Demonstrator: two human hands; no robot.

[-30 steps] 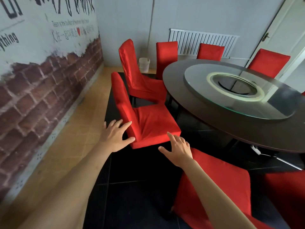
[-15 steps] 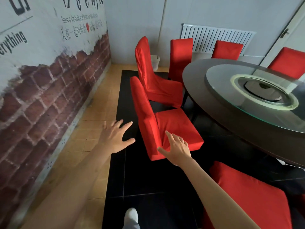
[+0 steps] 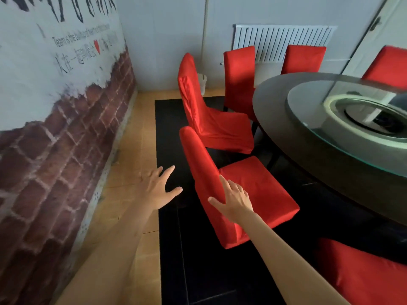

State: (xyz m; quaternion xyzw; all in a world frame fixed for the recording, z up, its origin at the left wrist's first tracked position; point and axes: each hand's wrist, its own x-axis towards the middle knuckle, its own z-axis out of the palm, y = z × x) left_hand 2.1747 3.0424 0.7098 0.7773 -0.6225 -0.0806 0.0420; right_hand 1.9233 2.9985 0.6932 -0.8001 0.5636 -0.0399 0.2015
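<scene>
Reach has closed on the nearest red chair (image 3: 257, 190) over the last second. The right hand (image 3: 235, 201), earlier short of the seat, now lies at the side edge of the backrest with fingers spread, thumb apart, clamped on nothing. The left hand (image 3: 157, 190) stays open and splayed over the floor, just left of the backrest and clear of it. A grip on the backrest looks imminent. The chair stands pulled out from the round worktop (image 3: 273, 119) — seat towards it. One container shows — a pale bin (image 3: 202, 81) by the far wall, half hidden behind the next chair (image 3: 211, 128); its contents cannot be seen.
</scene>
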